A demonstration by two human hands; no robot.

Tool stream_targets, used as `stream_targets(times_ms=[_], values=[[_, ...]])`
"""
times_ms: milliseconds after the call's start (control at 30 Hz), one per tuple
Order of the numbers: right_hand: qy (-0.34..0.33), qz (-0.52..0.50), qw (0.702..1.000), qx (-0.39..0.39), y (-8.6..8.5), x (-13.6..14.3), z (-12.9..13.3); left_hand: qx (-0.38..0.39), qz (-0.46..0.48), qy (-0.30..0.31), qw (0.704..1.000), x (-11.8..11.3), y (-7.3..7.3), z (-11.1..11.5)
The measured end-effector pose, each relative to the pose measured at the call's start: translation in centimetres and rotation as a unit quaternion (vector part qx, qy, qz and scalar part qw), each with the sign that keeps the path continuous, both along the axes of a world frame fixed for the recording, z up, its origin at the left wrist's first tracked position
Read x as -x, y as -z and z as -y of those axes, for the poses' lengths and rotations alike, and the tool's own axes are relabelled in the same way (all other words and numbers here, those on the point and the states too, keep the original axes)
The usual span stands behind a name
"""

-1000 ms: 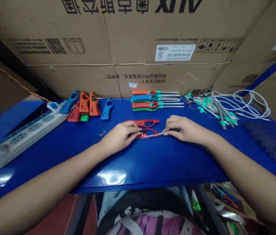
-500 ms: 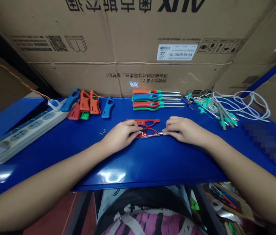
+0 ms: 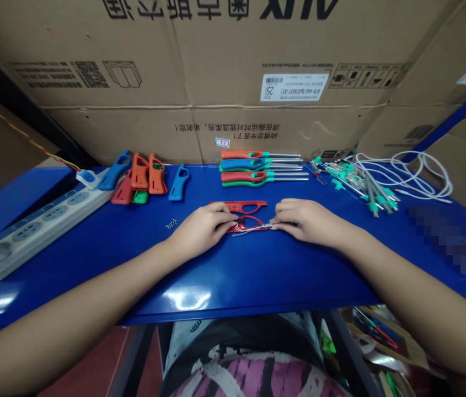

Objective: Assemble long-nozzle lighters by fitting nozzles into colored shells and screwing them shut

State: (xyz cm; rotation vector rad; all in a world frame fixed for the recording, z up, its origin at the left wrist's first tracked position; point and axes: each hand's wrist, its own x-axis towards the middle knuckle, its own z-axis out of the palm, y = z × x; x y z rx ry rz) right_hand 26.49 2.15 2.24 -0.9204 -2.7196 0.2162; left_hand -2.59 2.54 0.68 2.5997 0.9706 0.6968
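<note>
Thin pale wire (image 3: 246, 232) shifted nearer; left hand (image 3: 205, 227) pinches small black part (image 3: 240, 221), right hand (image 3: 301, 219) pinches small silver metal piece (image 3: 266, 225).

I'm seeing AUX + Chinese txt running upside-down on the cardboard box (image 3: 216, 60); its inverted white label (image 3: 294, 88) is showing "25" & a KFR model no.; small tag (image 3: 222, 143) is bearing blurry red digits.

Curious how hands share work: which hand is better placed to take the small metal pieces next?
Probably the left hand: the small metal pieces lie near its wrist; the right hand is farther off.
</note>
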Motion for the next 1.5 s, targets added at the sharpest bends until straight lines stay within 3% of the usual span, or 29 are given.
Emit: stream_targets(times_ms=[733,1133,1500], values=[[0.022,0.034,0.999,-0.014,-0.7,-0.4,0.2,0.007,-0.012,-0.004,1.0,0.0,0.0,-0.1],[0.02,0.15,0.985,-0.088,-1.4,1.1,1.5,-0.026,-0.018,0.002,1.0,0.1,0.3,0.2],[0.042,0.117,0.99,-0.072,-1.1,0.8,1.5,-0.132,-0.202,-0.027,0.97,-0.7,-1.4,2.1]])
